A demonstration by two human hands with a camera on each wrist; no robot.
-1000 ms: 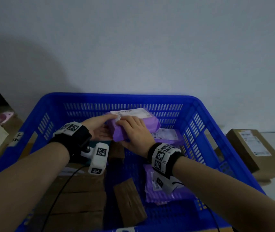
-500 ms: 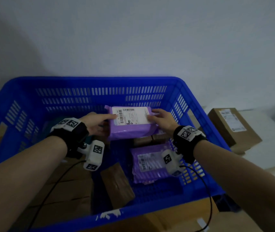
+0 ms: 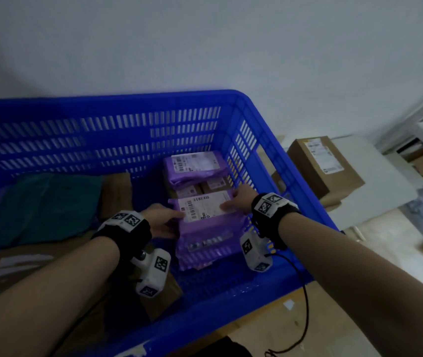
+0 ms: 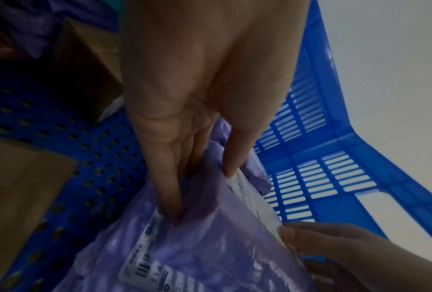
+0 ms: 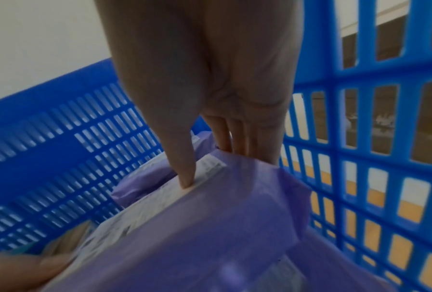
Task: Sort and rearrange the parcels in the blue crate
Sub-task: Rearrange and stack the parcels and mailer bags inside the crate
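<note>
Head view: your left hand (image 3: 162,221) and right hand (image 3: 238,199) each pinch an end of the purple parcel (image 3: 205,215), held between them in the blue crate (image 3: 264,140).

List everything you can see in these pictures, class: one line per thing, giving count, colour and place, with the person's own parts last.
Blue crate: one, blue, slotted walls, fills the head view.
Held purple parcel: one, purple with white label, right side of the crate, gripped at both ends.
Lower purple parcel: one, purple, directly under the held one.
Far purple parcel: one, purple with white label, near the far wall.
Teal parcel: one, teal, left side of the crate.
Brown boxes: several, brown, in the crate; exact count unclear.
Outside box: one, brown with white label, beyond the crate's right wall.
Left hand: holds the parcel's left end.
Right hand: holds its right end.
</note>
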